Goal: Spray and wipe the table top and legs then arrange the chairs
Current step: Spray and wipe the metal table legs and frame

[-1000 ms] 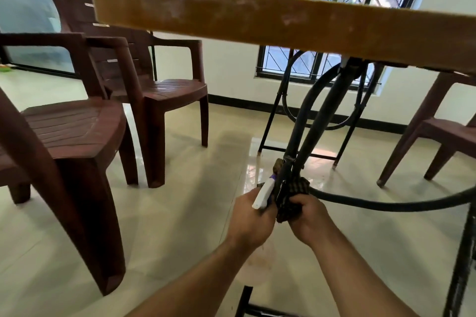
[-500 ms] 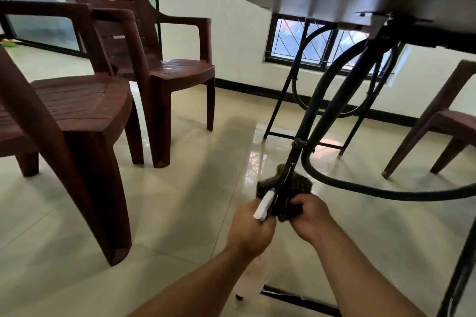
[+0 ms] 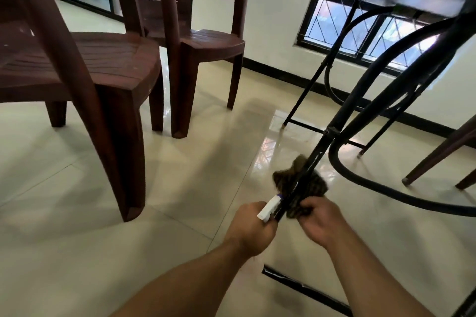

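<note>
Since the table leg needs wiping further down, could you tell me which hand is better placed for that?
The right hand, probably: it holds the cloth against the black table leg, while the left hand grips the spray bottle and would have to put it down.

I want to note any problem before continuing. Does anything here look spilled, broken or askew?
Nothing is plainly wrong. The near chair and the chair behind it stand upright, and the floor shows window reflections, no puddle. The black table leg has pale specks just above the cloth; spray or worn paint, I cannot tell.
</note>
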A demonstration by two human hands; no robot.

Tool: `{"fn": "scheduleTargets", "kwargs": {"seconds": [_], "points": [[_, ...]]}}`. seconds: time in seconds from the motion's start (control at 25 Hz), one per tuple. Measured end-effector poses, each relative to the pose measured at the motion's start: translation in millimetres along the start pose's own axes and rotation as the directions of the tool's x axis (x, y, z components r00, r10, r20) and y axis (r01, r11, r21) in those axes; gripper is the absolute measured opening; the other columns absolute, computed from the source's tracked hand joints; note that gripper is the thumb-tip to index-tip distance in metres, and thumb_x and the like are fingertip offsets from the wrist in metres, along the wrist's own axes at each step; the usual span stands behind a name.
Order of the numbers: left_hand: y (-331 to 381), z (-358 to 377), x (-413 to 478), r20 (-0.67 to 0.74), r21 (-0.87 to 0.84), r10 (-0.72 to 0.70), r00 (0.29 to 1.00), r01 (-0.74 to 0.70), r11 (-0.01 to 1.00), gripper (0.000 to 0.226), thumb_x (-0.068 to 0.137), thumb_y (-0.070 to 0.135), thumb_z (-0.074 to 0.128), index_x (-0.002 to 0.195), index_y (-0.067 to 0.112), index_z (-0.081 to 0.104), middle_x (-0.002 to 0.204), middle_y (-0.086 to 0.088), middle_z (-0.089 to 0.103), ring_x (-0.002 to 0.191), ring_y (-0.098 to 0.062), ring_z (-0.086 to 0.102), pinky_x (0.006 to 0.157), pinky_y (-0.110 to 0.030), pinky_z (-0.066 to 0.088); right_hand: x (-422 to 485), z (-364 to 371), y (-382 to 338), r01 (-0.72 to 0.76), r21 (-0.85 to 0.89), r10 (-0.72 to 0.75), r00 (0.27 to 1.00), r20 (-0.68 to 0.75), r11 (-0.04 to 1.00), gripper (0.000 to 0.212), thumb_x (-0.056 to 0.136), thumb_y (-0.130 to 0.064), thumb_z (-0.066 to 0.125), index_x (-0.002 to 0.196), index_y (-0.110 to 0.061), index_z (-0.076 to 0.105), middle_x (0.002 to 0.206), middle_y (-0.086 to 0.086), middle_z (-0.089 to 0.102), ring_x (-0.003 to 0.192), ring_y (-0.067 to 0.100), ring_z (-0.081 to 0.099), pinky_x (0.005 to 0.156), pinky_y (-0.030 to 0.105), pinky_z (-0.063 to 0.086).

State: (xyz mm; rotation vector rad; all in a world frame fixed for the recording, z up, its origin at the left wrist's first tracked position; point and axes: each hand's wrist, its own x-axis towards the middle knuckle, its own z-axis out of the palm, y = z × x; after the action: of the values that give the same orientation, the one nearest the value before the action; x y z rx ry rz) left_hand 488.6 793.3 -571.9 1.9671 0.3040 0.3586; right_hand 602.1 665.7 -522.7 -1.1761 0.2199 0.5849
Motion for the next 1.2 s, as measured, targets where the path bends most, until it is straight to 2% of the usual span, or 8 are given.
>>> {"fn": "scheduleTargets", "kwargs": {"seconds": [0.12, 0.24, 0.4, 0.52, 0.72, 0.84, 1.0, 1.2], "points": [[-14, 13, -7, -0.004, -0.021, 0.009, 1.0, -0.009, 1.0, 0.011, 0.078, 0.024, 0.05, 0.067, 0.024, 0.05, 0.063, 0.005, 0.057, 0.055, -0.014, 0.05, 0.051, -0.031, 0.041, -2, -6, 21, -0.088, -0.148, 0.08, 0.995, -0.063, 0.985, 0.063, 0.073, 0.024, 0.031, 0.125, 0.0, 0.058, 0.11, 0.024, 0.067, 0.099, 0.04, 0.064, 0.079, 0.048, 0.054], [-24, 23, -15, -0.005, -0.031, -0.035, 0.999, 0.035, 0.999, 0.009, 0.074, 0.026, 0.05, 0.066, 0.022, 0.048, 0.062, 0.004, 0.054, 0.056, -0.015, 0.047, 0.052, -0.032, 0.036, 10, -5, 24, -0.012, 0.104, 0.015, 0.999, -0.036, 0.995, 0.068, 0.059, 0.015, 0.053, 0.125, 0.0, 0.059, 0.109, 0.021, 0.067, 0.097, 0.037, 0.06, 0.088, 0.043, 0.047], [-31, 25, -25, 0.048, -0.021, -0.105, 0.993, 0.106, 0.994, 0.013, 0.074, 0.028, 0.051, 0.063, 0.024, 0.046, 0.063, 0.004, 0.055, 0.056, -0.014, 0.049, 0.051, -0.026, 0.036, -1, -12, 53, -0.119, 0.026, 0.119, 0.993, 0.003, 0.992, 0.064, 0.07, 0.02, 0.036, 0.126, 0.001, 0.06, 0.117, 0.02, 0.067, 0.103, 0.035, 0.063, 0.078, 0.039, 0.051], [-35, 23, -32, 0.059, 0.037, -0.147, 0.987, 0.145, 0.989, 0.018, 0.078, 0.024, 0.053, 0.063, 0.023, 0.044, 0.065, 0.003, 0.055, 0.061, -0.023, 0.051, 0.056, -0.029, 0.036, 9, -29, 61, -0.055, 0.206, 0.044, 0.997, 0.06, 0.977, 0.081, 0.056, 0.012, 0.06, 0.135, -0.004, 0.056, 0.121, 0.017, 0.069, 0.106, 0.032, 0.068, 0.087, 0.039, 0.056], [-32, 24, -38, 0.085, 0.015, -0.192, 0.978, 0.191, 0.981, 0.009, 0.075, 0.03, 0.049, 0.069, 0.023, 0.05, 0.075, -0.004, 0.064, 0.068, -0.028, 0.059, 0.055, -0.03, 0.04, 6, -38, 77, -0.143, -0.065, 0.144, 0.99, 0.006, 0.988, 0.075, 0.066, 0.019, 0.032, 0.135, -0.002, 0.054, 0.128, 0.022, 0.063, 0.11, 0.036, 0.063, 0.084, 0.043, 0.056], [-37, 31, -41, 0.079, 0.042, -0.191, 0.978, 0.189, 0.981, 0.008, 0.077, 0.028, 0.05, 0.071, 0.022, 0.051, 0.077, -0.005, 0.064, 0.07, -0.031, 0.06, 0.056, -0.033, 0.042, 1, -35, 76, -0.075, 0.118, 0.068, 0.996, 0.058, 0.99, 0.084, 0.059, 0.014, 0.038, 0.139, -0.004, 0.051, 0.128, 0.018, 0.064, 0.12, 0.034, 0.061, 0.091, 0.041, 0.057], [-37, 33, -38, 0.062, 0.026, -0.214, 0.975, 0.213, 0.977, 0.009, 0.073, 0.031, 0.049, 0.068, 0.024, 0.05, 0.074, -0.001, 0.064, 0.066, -0.027, 0.06, 0.055, -0.031, 0.043, -7, -22, 86, -0.211, -0.123, 0.206, 0.977, -0.051, 0.97, 0.063, 0.075, 0.022, 0.028, 0.126, 0.003, 0.061, 0.104, 0.021, 0.07, 0.072, 0.024, 0.07, 0.048, 0.029, 0.054], [-50, 30, -36, 0.047, 0.054, -0.214, 0.976, 0.211, 0.976, 0.01, 0.081, 0.02, 0.053, 0.072, 0.017, 0.057, 0.07, -0.002, 0.062, 0.059, -0.022, 0.054, 0.052, -0.035, 0.044, 4, -29, 89, -0.071, 0.046, 0.074, 0.995, -0.066, 0.996, 0.076, 0.061, 0.017, 0.034, 0.132, 0.002, 0.055, 0.132, 0.025, 0.06, 0.108, 0.036, 0.063, 0.094, 0.042, 0.052]]}}
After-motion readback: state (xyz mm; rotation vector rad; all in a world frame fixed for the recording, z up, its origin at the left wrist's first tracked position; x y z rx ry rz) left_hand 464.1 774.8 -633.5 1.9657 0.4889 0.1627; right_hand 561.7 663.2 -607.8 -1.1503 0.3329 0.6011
